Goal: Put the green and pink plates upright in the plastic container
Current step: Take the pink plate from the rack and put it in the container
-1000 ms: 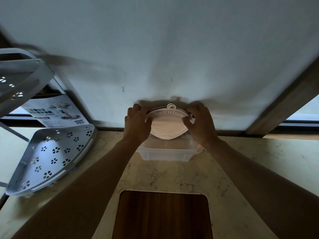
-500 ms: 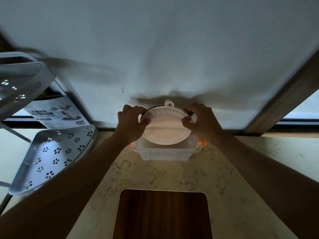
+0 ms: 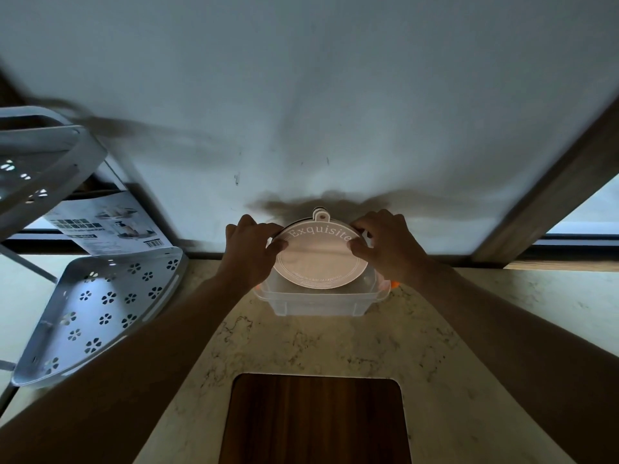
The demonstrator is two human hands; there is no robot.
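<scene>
A pink plate (image 3: 320,259) with the word "Exquisite" and a small hanging tab on top stands upright in a clear plastic container (image 3: 316,301) against the wall. My left hand (image 3: 249,251) grips the plate's left rim and my right hand (image 3: 385,244) grips its right rim. A dark edge behind the pink plate hints at a second plate, but I cannot tell its colour. The container has orange clips at its sides.
A white perforated corner shelf rack (image 3: 97,306) stands at the left, with a printed cardboard sheet (image 3: 104,226) behind it. A dark wooden board (image 3: 315,420) lies on the marble counter (image 3: 335,343) near me. A wooden window frame (image 3: 549,195) slants at the right.
The pink plate has risen from a tilted, low position to more upright in the container, with both hands still on its rim.
</scene>
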